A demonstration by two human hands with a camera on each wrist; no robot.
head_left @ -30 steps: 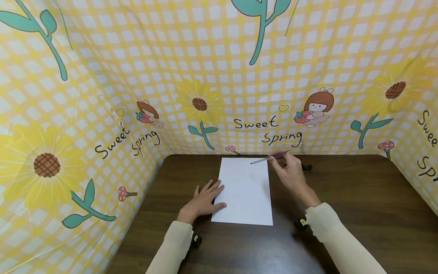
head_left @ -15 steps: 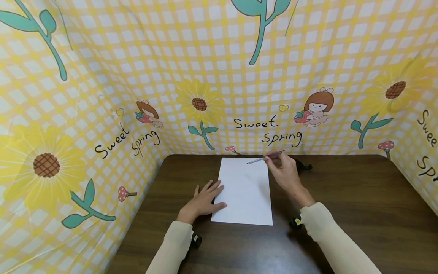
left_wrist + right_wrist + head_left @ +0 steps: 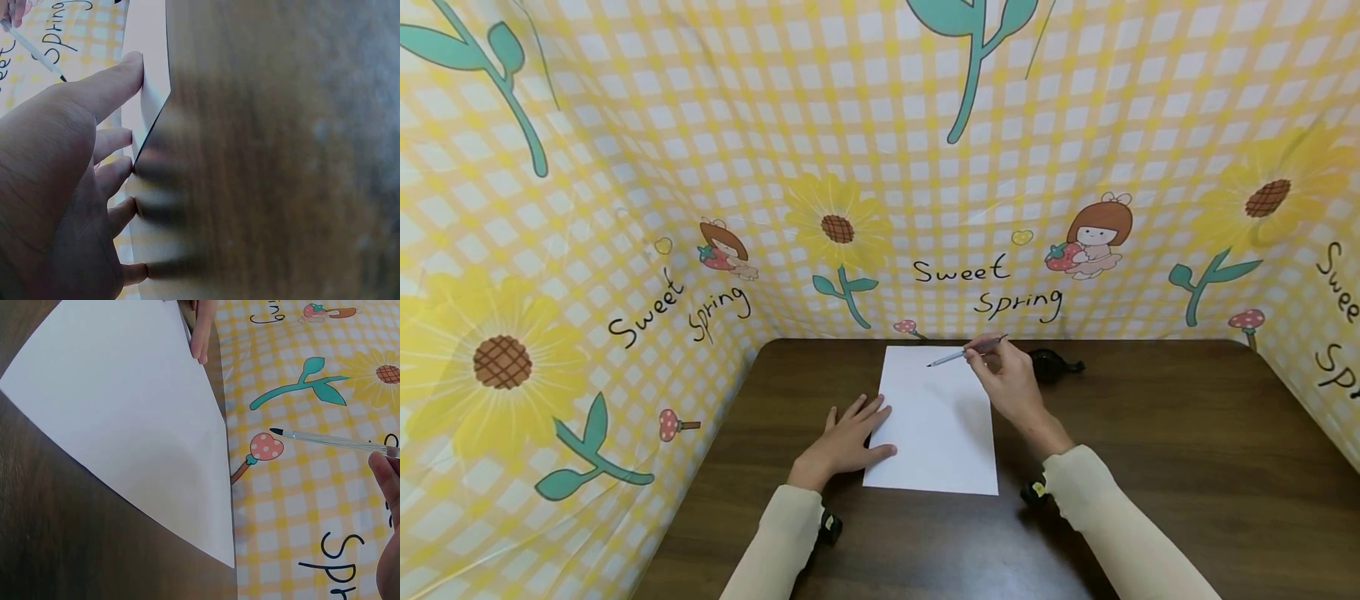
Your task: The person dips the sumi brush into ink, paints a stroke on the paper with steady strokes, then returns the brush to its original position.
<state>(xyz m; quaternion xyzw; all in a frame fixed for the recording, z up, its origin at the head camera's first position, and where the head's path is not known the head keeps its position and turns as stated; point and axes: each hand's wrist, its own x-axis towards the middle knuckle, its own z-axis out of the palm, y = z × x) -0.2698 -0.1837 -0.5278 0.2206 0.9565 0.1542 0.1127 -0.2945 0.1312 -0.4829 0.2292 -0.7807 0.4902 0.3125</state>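
A white sheet of paper (image 3: 932, 442) lies on the dark wooden table. Its left edge is under my left hand (image 3: 844, 443), whose fingers and thumb are spread and straight; the left wrist view shows the thumb (image 3: 112, 84) on the paper near a corner. My right hand (image 3: 1017, 385) pinches a slim brush pen (image 3: 951, 358) over the sheet's upper right part. In the right wrist view the brush pen (image 3: 331, 440) has a clear barrel and a black pointed tip, which appears raised off the paper. No marks show on the sheet, only shadow.
A small black rounded object with a narrow end (image 3: 1058, 365) sits behind my right hand, partly hidden by it. Yellow checked cloth (image 3: 955, 183) with printed flowers hangs along the table's back and sides. The wooden table (image 3: 1172, 442) extends to both sides of the paper.
My right hand has moved left over the paper with the brush pen, tip slightly nearer me. More of the black object behind it shows. My left hand has stayed put.
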